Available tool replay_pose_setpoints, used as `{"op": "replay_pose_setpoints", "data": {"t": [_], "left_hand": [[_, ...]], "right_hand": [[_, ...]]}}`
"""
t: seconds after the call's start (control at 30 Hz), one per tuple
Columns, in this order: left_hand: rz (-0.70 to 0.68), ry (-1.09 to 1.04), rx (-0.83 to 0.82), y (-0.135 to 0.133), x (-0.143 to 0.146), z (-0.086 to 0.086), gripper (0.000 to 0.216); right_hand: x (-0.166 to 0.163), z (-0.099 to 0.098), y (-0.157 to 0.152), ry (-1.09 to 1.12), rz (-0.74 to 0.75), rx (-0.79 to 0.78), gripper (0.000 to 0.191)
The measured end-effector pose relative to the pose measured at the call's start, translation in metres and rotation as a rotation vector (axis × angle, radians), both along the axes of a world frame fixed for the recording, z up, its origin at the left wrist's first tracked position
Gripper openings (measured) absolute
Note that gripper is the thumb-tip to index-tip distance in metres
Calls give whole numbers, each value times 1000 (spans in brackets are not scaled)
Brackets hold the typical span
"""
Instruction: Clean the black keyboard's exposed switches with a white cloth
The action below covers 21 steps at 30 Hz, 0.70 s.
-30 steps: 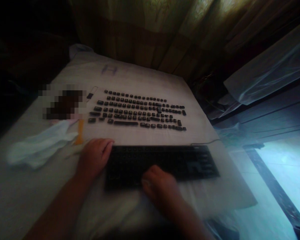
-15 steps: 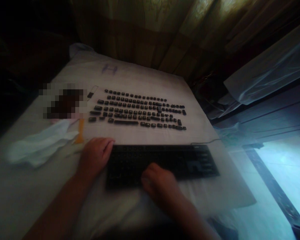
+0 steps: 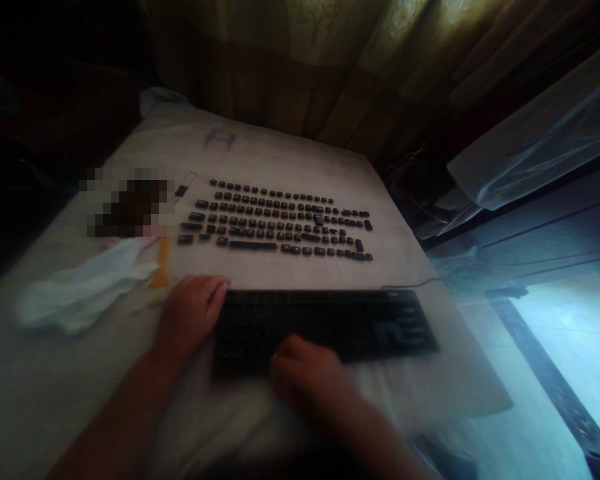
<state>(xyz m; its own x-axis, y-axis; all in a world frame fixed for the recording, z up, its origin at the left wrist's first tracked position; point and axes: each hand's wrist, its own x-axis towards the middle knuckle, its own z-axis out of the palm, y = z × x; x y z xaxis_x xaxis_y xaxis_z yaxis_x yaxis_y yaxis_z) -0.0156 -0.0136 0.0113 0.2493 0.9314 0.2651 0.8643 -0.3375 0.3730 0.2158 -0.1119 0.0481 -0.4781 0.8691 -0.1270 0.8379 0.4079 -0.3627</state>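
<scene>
A black keyboard (image 3: 360, 327) with its keycaps off lies on the pale cloth-covered surface in front of me. At its left end, my left hand (image 3: 193, 310) is closed against the upper corner, thumb and fingers at the edge. My right hand (image 3: 307, 373) is curled over the lower middle of the keyboard, fingers bunched; whatever they pinch, if anything, is hidden. Beyond the keyboard lie loose black keycaps (image 3: 260, 213) laid out in rows, with a long space bar (image 3: 253, 245) in the nearest row.
To the left lie a crumpled white cloth (image 3: 80, 287), an orange strip-like object (image 3: 161, 263) and a pixelated dark item (image 3: 133, 207). A small black object with a wire loop (image 3: 183, 190) sits beside the keycaps. The keyboard cable (image 3: 413, 285) runs right. A curtain (image 3: 300, 67) hangs behind.
My right hand has shifted slightly left and toward me along the keyboard's lower edge. The left hand, keyboard and keycaps stay where they were.
</scene>
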Motion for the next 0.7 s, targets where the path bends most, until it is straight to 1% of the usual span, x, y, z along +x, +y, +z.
{"op": "replay_pose_setpoints", "data": {"t": [0.13, 0.3, 0.47, 0.7], "left_hand": [[3, -6, 3, -1, 0, -1, 42], [-5, -9, 2, -1, 0, 0, 43], [-12, -13, 6, 0, 0, -1, 43], [-13, -16, 10, -1, -1, -2, 40]], "right_hand": [[5, -2, -2, 41, -64, -10, 13], [2, -2, 1, 108, -130, -18, 16], [2, -3, 6, 146, -231, 45, 17], [5, -8, 17, 205, -246, 140, 11]]}}
